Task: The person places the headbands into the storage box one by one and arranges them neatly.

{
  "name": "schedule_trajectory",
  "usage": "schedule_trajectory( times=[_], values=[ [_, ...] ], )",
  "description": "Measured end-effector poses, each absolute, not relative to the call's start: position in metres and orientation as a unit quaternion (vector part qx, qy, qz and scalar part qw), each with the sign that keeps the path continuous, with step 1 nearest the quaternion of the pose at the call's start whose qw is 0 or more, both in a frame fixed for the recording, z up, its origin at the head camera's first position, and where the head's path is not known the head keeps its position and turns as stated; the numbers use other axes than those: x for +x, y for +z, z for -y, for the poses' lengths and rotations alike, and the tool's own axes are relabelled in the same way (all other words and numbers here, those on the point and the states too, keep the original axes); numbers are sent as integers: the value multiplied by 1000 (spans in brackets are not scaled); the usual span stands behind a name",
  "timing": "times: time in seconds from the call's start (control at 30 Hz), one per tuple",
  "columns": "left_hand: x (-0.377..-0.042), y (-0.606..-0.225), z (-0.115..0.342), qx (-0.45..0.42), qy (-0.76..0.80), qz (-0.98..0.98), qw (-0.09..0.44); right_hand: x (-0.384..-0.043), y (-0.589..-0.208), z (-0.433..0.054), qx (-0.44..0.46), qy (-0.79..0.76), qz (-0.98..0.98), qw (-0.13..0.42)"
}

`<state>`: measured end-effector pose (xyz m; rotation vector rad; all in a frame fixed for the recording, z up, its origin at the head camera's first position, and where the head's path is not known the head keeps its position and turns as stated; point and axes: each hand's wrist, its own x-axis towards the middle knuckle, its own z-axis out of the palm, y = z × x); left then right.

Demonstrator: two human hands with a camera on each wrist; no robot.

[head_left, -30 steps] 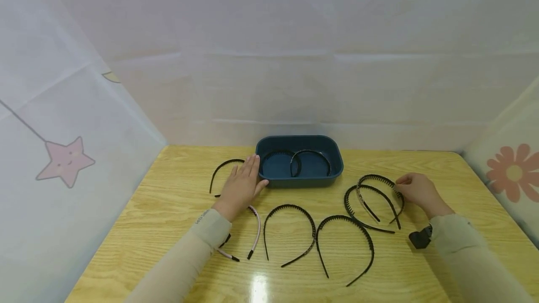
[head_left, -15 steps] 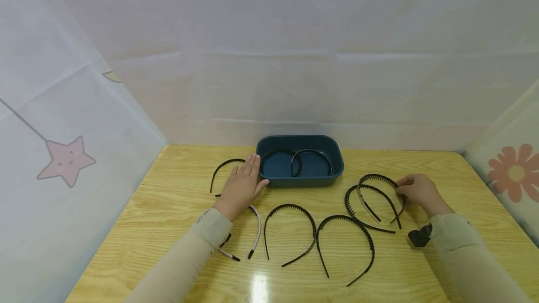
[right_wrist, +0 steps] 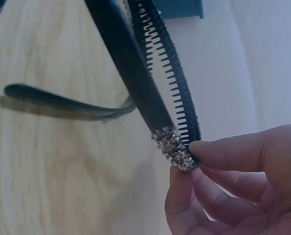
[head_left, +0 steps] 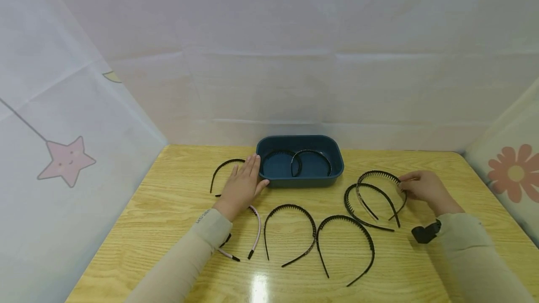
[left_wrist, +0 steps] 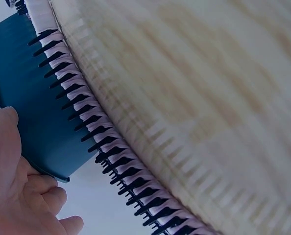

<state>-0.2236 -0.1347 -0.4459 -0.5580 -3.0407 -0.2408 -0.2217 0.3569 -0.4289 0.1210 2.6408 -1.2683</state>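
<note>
In the head view my right hand (head_left: 427, 191) pinches the right side of a black toothed headband (head_left: 375, 172) between thumb and fingers. The right wrist view shows the pinch at a patch of glittery beads (right_wrist: 174, 149). Beneath and overlapping it lies another black headband (head_left: 381, 227). My left hand (head_left: 241, 188) rests with straight fingers against the left side of a dark blue bin (head_left: 301, 183), its thumb near the front corner. Two black headbands, one of them speckled (head_left: 313, 151), lie inside the bin.
On the wooden table (head_left: 168, 209) lie a pink headband (head_left: 258, 228) partly under my left forearm, a black one (head_left: 216, 169) left of the bin, and two more black ones (head_left: 290, 205) (head_left: 370, 242) in front. Printed white cloth (head_left: 294, 83) stands behind and at both sides.
My right hand has shifted slightly right and up, and the pinched headband has moved a little with it. The left hand and the bin have stayed in place.
</note>
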Motion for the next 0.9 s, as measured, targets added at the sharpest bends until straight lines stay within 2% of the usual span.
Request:
schedule_trajectory(
  times=[0.53,0.9],
  values=[
    [-225,-446,134,-179,-72,981,21,-218,-405,-349,26,-476,-873,100],
    [-224,-445,134,-176,-73,982,14,-218,-385,-324,18,-534,-840,95]
  ],
)
